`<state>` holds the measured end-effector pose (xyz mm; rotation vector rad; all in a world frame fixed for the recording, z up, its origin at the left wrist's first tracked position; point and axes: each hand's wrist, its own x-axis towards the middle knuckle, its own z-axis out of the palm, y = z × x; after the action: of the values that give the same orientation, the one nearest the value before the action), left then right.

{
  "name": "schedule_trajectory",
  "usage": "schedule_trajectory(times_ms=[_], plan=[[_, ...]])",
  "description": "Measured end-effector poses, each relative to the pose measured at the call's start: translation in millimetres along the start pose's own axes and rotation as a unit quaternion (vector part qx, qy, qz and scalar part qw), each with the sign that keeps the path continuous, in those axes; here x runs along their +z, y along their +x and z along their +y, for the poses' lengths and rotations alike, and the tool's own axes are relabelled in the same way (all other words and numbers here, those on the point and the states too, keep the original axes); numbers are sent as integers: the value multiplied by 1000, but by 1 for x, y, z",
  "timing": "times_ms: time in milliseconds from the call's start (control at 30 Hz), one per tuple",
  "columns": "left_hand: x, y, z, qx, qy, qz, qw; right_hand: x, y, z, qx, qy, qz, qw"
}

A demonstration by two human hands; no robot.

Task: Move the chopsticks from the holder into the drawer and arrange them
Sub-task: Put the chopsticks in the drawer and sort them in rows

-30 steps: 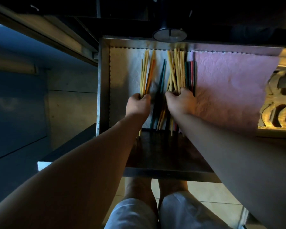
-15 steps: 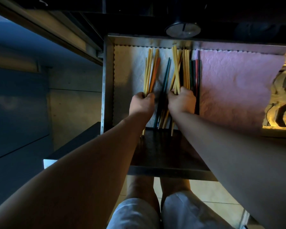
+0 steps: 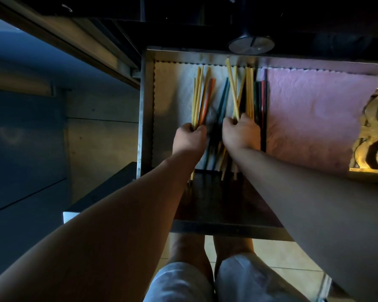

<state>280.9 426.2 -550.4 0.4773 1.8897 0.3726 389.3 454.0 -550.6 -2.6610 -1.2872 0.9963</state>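
Note:
An open metal drawer (image 3: 145,110) is lined with a white mat on the left. Several chopsticks lie lengthwise on that mat: a yellow and orange group (image 3: 200,97) on the left, dark teal ones (image 3: 224,97) in the middle, yellow ones (image 3: 232,88) crossing at an angle, and dark and red ones (image 3: 262,99) at the right. My left hand (image 3: 189,139) is closed around the left yellow and orange group. My right hand (image 3: 241,134) grips the angled yellow chopsticks. The near ends of the chopsticks are hidden under my hands.
A pink mat (image 3: 310,114) covers the drawer's right half. The drawer's dark front panel (image 3: 218,199) lies under my forearms. A round metal base (image 3: 251,44) stands behind the drawer. A carved wooden piece (image 3: 375,136) sits at the right edge. My knees show below.
Both hands stay on their bundles. The yellow chopsticks in my right hand have tilted, with their far tips swinging left and farther back. The view has shifted slightly.

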Motion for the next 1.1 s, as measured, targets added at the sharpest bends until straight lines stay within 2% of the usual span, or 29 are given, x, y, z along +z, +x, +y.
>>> schedule_trajectory(times_ms=[167, 400, 567, 700, 900, 1100], plan=[[19, -8, 8, 18, 34, -21, 999, -15, 2, 19, -23, 6, 24, 999], [56, -12, 8, 22, 85, 13, 996, -31, 11, 46, -48, 78, 18, 996], [71, -8, 11, -2, 141, 49, 989, -39, 16, 60, -21, 212, 18, 977], [74, -9, 13, -12, 145, 44, 988, -34, 25, 69, 16, 242, -16, 970], [63, -19, 14, 14, 142, 55, 988, -29, 38, 73, 11, 151, -30, 988], [62, -29, 21, -21, 69, 32, 997, -34, 36, 71, -4, 70, -42, 997]])
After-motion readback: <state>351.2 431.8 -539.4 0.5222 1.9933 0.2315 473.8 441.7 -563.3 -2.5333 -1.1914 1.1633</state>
